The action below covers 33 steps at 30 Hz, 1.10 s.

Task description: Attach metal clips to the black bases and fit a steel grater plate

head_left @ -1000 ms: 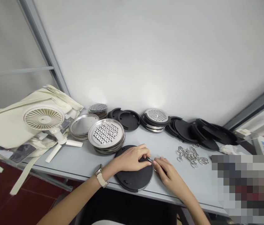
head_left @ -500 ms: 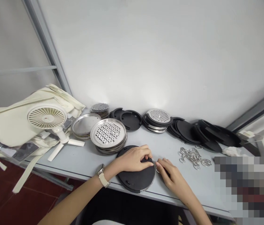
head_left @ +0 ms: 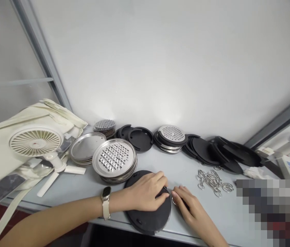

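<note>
A black round plate (head_left: 151,219) with a metal edge lies near the front of the table. Across its top rests my left hand (head_left: 150,192), fingers curled and thumb bent in toward the index finger. Between those fingertips and my right hand (head_left: 187,202) shows a small wire hook (head_left: 174,200) with a ring-like end, at the plate's right edge. My right hand is closed, its thumb and index finger pinching the hook. Part of the hook is hidden by the fingers. Farther right lies a pile of wire hooks (head_left: 213,181).
Stacks of metal grater discs (head_left: 114,157) and plain metal discs (head_left: 87,147) stand left. Behind are black plates (head_left: 141,139), a stack topped by a perforated disc (head_left: 172,133), and more black plates (head_left: 204,149). A white fan (head_left: 36,142) and cream bag (head_left: 13,144) occupy the far left.
The view has shifted slightly, so everything on the table sits lower in the picture. Both hands remain at the plate's right edge, with the fingers only slightly moved.
</note>
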{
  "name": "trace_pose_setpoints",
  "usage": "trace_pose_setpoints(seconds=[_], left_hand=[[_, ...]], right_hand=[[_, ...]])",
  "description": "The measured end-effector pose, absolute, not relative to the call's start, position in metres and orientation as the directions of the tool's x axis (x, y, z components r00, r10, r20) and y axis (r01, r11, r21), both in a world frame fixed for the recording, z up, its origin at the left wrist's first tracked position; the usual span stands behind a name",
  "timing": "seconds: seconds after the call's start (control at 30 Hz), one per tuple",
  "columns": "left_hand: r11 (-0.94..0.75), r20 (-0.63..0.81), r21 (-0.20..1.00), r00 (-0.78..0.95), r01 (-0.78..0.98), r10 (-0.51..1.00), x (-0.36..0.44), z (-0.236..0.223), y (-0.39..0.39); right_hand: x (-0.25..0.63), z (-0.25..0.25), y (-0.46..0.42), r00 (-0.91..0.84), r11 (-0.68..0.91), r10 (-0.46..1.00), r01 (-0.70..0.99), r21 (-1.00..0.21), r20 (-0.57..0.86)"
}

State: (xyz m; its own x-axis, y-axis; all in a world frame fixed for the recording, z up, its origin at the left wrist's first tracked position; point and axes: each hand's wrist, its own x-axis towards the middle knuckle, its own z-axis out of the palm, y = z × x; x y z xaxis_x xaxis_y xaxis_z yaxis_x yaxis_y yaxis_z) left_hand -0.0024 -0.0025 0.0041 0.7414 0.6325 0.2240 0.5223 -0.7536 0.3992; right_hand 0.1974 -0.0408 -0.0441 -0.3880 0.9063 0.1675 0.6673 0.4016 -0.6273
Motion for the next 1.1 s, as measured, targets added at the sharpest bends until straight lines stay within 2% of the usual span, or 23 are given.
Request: trace_pose_setpoints(seconds=[0.07, 0.17, 0.4, 0.77, 0.97, 1.1], left_hand=[[-0.775, 0.207, 0.331, 0.759, 0.539, 0.617, -0.001, 0.007, -0.004], [-0.778, 0.195, 0.300, 0.762, 0.553, 0.617, 0.001, 0.008, -0.005], [-0.730, 0.166, 0.329, 0.724, 0.600, 0.670, 0.001, 0.002, -0.005], [-0.725, 0.150, 0.364, 0.732, 0.584, 0.665, -0.001, 0.000, -0.002], [-0.747, 0.136, 0.341, 0.756, 0.572, 0.641, -0.001, 0.004, -0.001], [-0.767, 0.141, 0.312, 0.771, 0.560, 0.620, -0.002, 0.009, -0.001]], right_hand=[[0.197, -0.045, -0.041, -0.373, 0.388, 0.913, 0.665, -0.638, 0.165], [0.195, -0.045, -0.041, -0.345, 0.365, 0.924, 0.664, -0.653, 0.165], [0.189, -0.041, -0.040, -0.318, 0.332, 0.937, 0.674, -0.660, 0.147], [0.189, -0.034, -0.042, -0.292, 0.292, 0.949, 0.668, -0.684, 0.120], [0.196, -0.041, -0.044, -0.271, 0.316, 0.946, 0.656, -0.685, 0.177], [0.197, -0.042, -0.043, -0.281, 0.309, 0.947, 0.648, -0.696, 0.158]])
